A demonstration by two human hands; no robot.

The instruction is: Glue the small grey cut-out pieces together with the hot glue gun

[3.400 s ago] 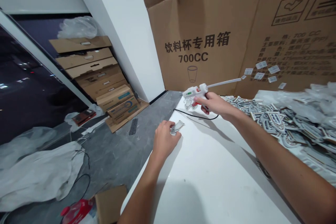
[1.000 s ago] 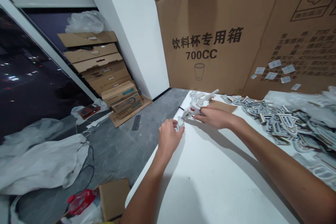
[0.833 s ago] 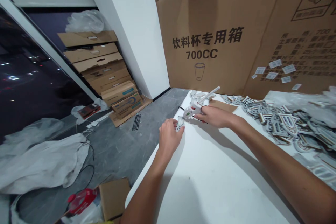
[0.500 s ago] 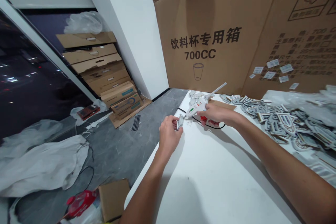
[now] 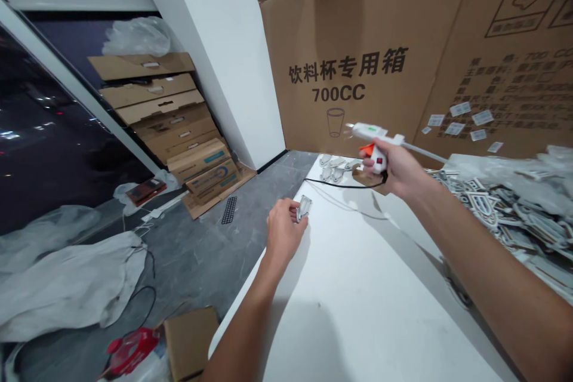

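A small grey-white flat piece [image 5: 304, 208] is pinched between the thumb and fingers of my left hand [image 5: 285, 225], above the far left part of the white table [image 5: 358, 286]. My right hand [image 5: 396, 170] grips a white glue gun [image 5: 367, 131] with an orange trigger, raised over the table with its nozzle pointing left. A white stick juts from the gun's rear, and a black cable runs from its handle to the left. Several similar pieces [image 5: 332, 174] lie at the table's far corner.
A large cardboard box [image 5: 385, 24] stands behind the table. On the right is a big pile of grey-white pieces [image 5: 501, 215] beside clear plastic. Stacked cartons [image 5: 179, 113], a white cloth bag [image 5: 71, 286] and a red bottle [image 5: 134, 349] are at the left.
My right hand has lifted the glue gun up and right, away from the piece, and the gun has turned level. My left hand still holds the piece, now tilted to show its face.
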